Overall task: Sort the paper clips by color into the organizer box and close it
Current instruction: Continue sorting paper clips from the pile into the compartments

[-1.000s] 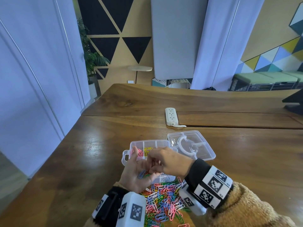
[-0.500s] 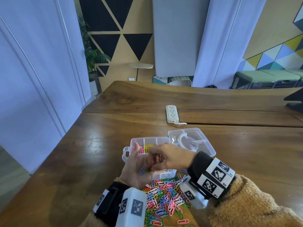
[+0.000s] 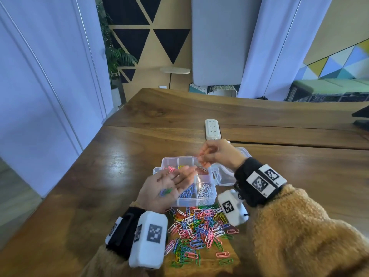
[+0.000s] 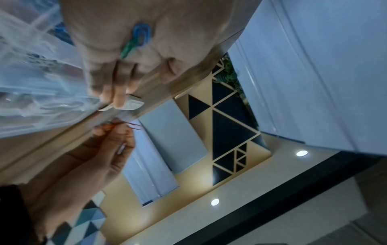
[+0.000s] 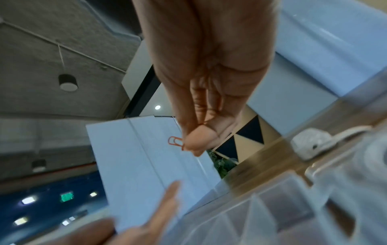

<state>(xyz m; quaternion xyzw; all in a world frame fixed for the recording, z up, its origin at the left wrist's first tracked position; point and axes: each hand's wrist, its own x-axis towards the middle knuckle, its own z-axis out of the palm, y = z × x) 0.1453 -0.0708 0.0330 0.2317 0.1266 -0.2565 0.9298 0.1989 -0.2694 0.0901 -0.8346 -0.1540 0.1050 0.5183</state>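
A clear organizer box [image 3: 205,199] stands open on the wooden table, its compartments holding pink, yellow, blue and white clips. My left hand [image 3: 169,184] lies palm up over the box's left side, fingers straight, with a blue clip [image 4: 142,34] and a green clip [image 4: 128,48] resting on the palm. My right hand [image 3: 207,156] hovers above the box's far edge and pinches an orange paper clip [image 5: 175,141] between thumb and fingertips. A mixed pile of coloured paper clips [image 3: 197,230] lies on the table in front of the box.
The box's open lid [image 3: 242,151] lies to the right behind my right wrist. A white power strip [image 3: 212,129] sits just beyond the box. A seam in the table [image 3: 289,145] runs to the right. A dark object [image 3: 361,118] sits at the far right edge.
My right hand has left the left palm and risen toward the far side of the box with an orange clip. The left hand's fingers have flattened out, palm up.
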